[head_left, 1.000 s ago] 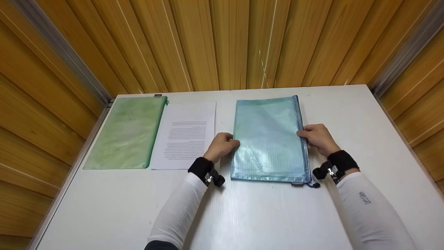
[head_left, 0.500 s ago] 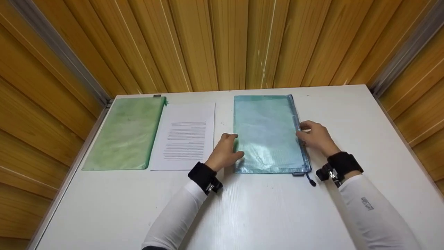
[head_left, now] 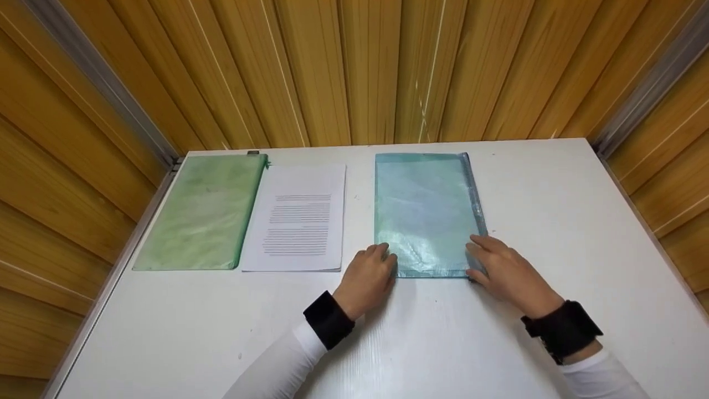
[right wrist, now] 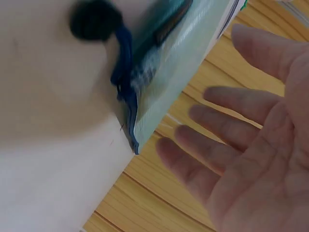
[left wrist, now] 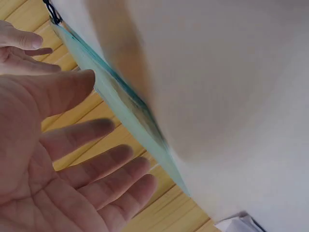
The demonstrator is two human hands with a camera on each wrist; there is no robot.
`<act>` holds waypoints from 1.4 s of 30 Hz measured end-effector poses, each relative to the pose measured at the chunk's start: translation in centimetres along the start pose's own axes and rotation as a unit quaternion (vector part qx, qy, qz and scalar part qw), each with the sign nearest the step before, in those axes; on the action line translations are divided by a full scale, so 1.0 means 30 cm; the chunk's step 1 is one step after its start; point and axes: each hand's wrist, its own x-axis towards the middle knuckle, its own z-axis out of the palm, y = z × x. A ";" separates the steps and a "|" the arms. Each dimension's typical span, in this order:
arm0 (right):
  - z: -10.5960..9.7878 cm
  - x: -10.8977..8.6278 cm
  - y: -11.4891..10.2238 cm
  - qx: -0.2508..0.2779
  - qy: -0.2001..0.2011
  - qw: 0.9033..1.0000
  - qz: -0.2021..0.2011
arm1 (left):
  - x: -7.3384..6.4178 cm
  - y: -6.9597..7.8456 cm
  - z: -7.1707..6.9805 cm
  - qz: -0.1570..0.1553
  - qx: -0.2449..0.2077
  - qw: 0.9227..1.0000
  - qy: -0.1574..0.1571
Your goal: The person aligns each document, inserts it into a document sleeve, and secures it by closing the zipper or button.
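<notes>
A translucent blue-green zip pouch (head_left: 424, 210) lies flat on the white table, its darker zip edge along the right side. My left hand (head_left: 365, 282) is at the pouch's near left corner, fingertips right at the edge. At the near right corner, my right hand (head_left: 512, 274) has its fingers over the zip edge. Both wrist views show the fingers extended and spread, with no grip on the pouch. A dark blue cord (right wrist: 124, 53) with a dark pull (right wrist: 96, 20) hangs at the pouch's corner in the right wrist view.
Left of the pouch lies a small stack of printed paper (head_left: 307, 183). Beyond it, a green zip pouch (head_left: 202, 210) rests near the table's left edge. Wood-patterned panels (head_left: 365, 72) stand behind and on both sides of the white table (head_left: 410, 354).
The pouch, at first gripped by its two sides, has shifted slightly away and been let go onto the table. Both hands have slid toward me to its near corners.
</notes>
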 end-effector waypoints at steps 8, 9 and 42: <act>0.059 -0.049 0.006 -0.007 0.028 0.999 -0.028 | -0.024 0.036 -0.004 -0.011 0.025 0.999 -0.022; 0.062 -0.052 0.008 -0.006 0.023 0.999 -0.023 | -0.025 0.038 -0.005 -0.013 0.023 0.999 -0.024; 0.035 0.147 -0.057 -0.046 -0.056 0.993 0.090 | -0.065 -0.098 -0.069 -0.044 -0.118 0.989 -0.080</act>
